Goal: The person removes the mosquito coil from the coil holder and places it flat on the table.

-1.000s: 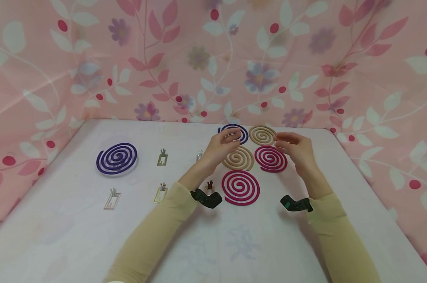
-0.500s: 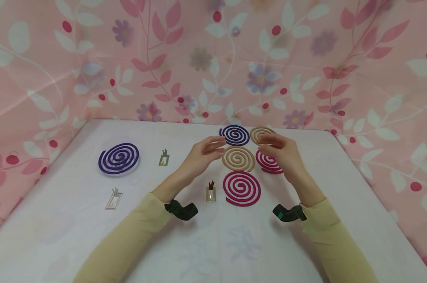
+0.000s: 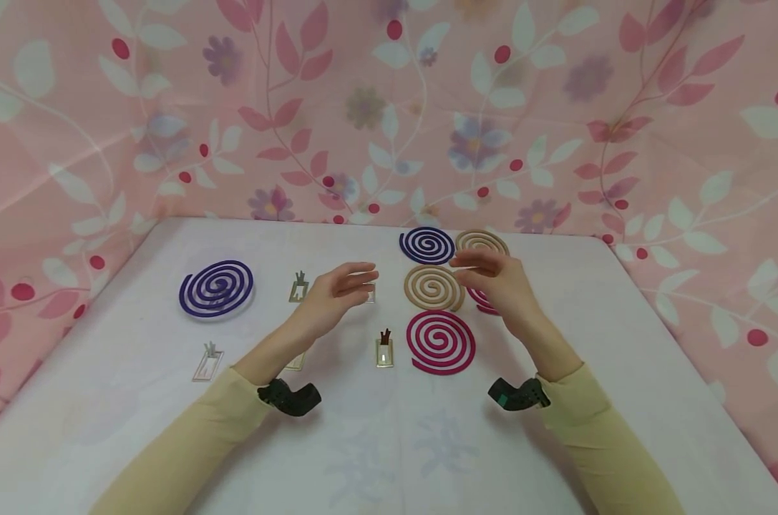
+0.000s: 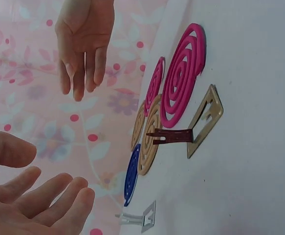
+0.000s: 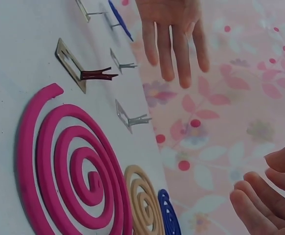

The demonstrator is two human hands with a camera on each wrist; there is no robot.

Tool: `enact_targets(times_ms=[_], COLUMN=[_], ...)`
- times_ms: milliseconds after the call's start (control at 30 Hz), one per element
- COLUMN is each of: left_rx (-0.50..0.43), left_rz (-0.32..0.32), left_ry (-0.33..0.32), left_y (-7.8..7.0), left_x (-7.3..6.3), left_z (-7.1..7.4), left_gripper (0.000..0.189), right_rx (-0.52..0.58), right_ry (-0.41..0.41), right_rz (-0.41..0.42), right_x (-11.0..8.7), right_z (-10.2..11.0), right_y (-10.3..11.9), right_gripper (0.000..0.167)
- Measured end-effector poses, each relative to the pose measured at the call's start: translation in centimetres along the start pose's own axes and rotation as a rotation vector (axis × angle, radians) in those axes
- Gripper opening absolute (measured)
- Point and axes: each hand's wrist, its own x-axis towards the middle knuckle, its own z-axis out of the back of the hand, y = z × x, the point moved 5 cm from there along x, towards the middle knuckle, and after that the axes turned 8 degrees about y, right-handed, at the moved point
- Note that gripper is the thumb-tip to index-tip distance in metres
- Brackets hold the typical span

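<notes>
My left hand (image 3: pixel 327 300) hovers above the table over some small metal coil stands, its fingers extended and loosely bent, holding nothing. Partly behind it show a stand (image 3: pixel 371 294) and another stand (image 3: pixel 295 363). My right hand (image 3: pixel 501 286) hovers in front of the pink mosquito coil (image 3: pixel 482 303) at the right, covering much of it; nothing is held there either. To its left lie a tan mosquito coil (image 3: pixel 432 287) and a nearer pink mosquito coil (image 3: pixel 439 336). Farther back are a blue mosquito coil (image 3: pixel 427 245) and another tan coil (image 3: pixel 482 233).
At the left, a blue mosquito coil (image 3: pixel 216 289) sits raised off the white table (image 3: pixel 427 458). A silver stand (image 3: pixel 210 350) lies before it. Another stand (image 3: pixel 300 279) and one with dark-red prongs (image 3: pixel 385 337) stand nearer the middle. A floral cloth (image 3: pixel 363 107) hangs behind.
Both hands have moved left. My left hand has left the coil group and now covers part of the stands; the right hand has shifted less, over the right-hand coils. The coils stay put.
</notes>
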Motion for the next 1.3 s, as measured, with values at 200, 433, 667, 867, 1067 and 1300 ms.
enact_targets(times_ms=[200, 433, 667, 867, 1067, 1300], left_rx=[0.043, 0.091, 0.059, 0.070, 0.052, -0.084], left_rz=[0.014, 0.051, 0.037, 0.037, 0.023, -0.070], left_ry=[0.030, 0.113, 0.091, 0.058, -0.006, -0.018], left_y=[1.0, 1.1, 0.4, 0.1, 0.7, 2.1], left_x=[-0.5, -1.2, -2.4, -4.1, -5.9, -7.8], left_z=[2.2, 6.1, 9.6, 13.0, 16.6, 20.3], left_gripper=[0.044, 0.049, 0.052, 0.050, 0.047, 0.043], right_rx=[-0.011, 0.013, 0.005, 0.036, 0.071, 0.128], right_ry=[0.021, 0.052, 0.103, 0.142, 0.147, 0.157], right_rz=[0.014, 0.042, 0.066, 0.083, 0.118, 0.111], right_x=[-0.1, 0.1, 1.2, 2.7, 3.7, 4.9], right_z=[-0.8, -2.8, -5.7, -8.8, -11.4, -13.9], right_y=[0.3, 1.1, 2.6, 4.5, 6.2, 6.9], right_gripper=[0.033, 0.034, 0.035, 0.037, 0.037, 0.039])
